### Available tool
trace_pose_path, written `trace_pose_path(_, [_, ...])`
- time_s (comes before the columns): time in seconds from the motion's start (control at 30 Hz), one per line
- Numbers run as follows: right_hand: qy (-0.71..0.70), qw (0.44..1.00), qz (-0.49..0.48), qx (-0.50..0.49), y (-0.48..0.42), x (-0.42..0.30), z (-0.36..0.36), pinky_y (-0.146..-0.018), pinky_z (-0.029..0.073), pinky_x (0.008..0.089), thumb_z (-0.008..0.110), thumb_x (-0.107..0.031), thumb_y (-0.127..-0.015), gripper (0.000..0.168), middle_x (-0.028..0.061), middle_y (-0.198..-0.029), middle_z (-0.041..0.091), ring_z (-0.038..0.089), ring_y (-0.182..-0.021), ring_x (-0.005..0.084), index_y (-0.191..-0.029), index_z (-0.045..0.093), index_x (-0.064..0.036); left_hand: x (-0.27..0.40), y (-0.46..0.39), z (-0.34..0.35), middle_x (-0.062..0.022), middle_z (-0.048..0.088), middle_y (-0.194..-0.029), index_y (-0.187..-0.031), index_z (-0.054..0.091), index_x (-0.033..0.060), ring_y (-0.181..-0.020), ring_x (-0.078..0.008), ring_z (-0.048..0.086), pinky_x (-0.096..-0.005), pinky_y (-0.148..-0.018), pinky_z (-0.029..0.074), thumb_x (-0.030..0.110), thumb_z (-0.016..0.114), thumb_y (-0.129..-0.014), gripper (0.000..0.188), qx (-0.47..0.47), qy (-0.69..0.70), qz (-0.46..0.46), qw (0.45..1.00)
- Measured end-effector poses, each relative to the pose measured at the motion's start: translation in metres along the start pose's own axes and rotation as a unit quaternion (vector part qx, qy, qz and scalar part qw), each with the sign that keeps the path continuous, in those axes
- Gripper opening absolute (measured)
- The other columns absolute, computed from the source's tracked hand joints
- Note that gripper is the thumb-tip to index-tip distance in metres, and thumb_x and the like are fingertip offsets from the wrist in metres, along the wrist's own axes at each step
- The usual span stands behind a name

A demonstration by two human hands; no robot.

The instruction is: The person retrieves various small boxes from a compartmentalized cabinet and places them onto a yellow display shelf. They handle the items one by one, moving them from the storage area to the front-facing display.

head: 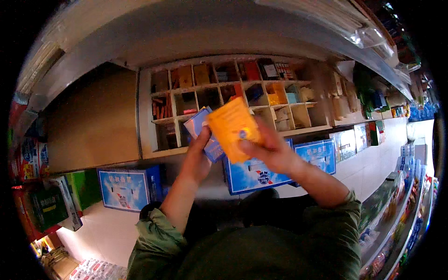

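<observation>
My left hand [198, 154] grips a blue and pale pink flat packet or box [206, 134], partly covered by the yellow-orange one beside it. A flat yellow-orange packet [234, 129], bearing print and a round blue emblem, is held in my right hand [269, 148], with the thumb over its front. The right hand is a little blurred. Both items are in front of a white compartment shelf [210, 87] that holds small boxes, among them orange boxes [275, 93], a red box [249, 71] and reddish-brown packs [161, 107].
Blue beer cartons [124, 189] stand on the floor below the shelf, one [259, 175] just under my hands. A brown panel [94, 119] is left of the shelf. Green cartons [84, 189] stand at the lower left. Shelves of packaged goods [392, 217] run along the right.
</observation>
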State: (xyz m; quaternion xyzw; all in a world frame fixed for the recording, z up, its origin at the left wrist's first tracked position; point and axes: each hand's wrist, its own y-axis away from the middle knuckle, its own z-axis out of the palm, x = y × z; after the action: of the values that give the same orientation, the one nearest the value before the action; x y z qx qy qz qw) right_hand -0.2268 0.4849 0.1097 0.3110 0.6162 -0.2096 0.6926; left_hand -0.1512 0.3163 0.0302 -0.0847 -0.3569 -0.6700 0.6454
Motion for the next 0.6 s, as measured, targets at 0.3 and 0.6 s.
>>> trace_pose_path(0.3, [0.319,0.941,-0.081,0.074,-0.020,0.016,0.031,-0.099,0.036,0.0454,0.059,-0.025,-0.087,0.065,0.0287,-0.125,0.042,0.040,-0.119,0.0448,-0.133,0.029,0.009,-0.014,-0.004,-0.004,-0.0046,0.042,-0.136,-0.141,0.026,0.0152,-0.126,-0.0224,0.043,-0.0387,-0.105,0.036,0.064,0.053,-0.081,0.082,-0.072,-0.051,0.101,0.991])
trace_pose_path(0.6, [0.289,0.950,-0.114,0.003,-0.031,0.017,0.028,-0.108,0.026,0.0387,0.058,-0.022,-0.089,0.069,0.0274,-0.140,0.031,0.030,-0.133,0.0385,-0.141,0.020,0.004,-0.007,-0.003,-0.007,-0.0079,0.049,-0.130,-0.135,0.037,0.0068,-0.122,-0.0233,0.047,-0.0383,-0.104,0.038,0.040,0.065,-0.080,0.071,-0.037,-0.023,0.073,0.996])
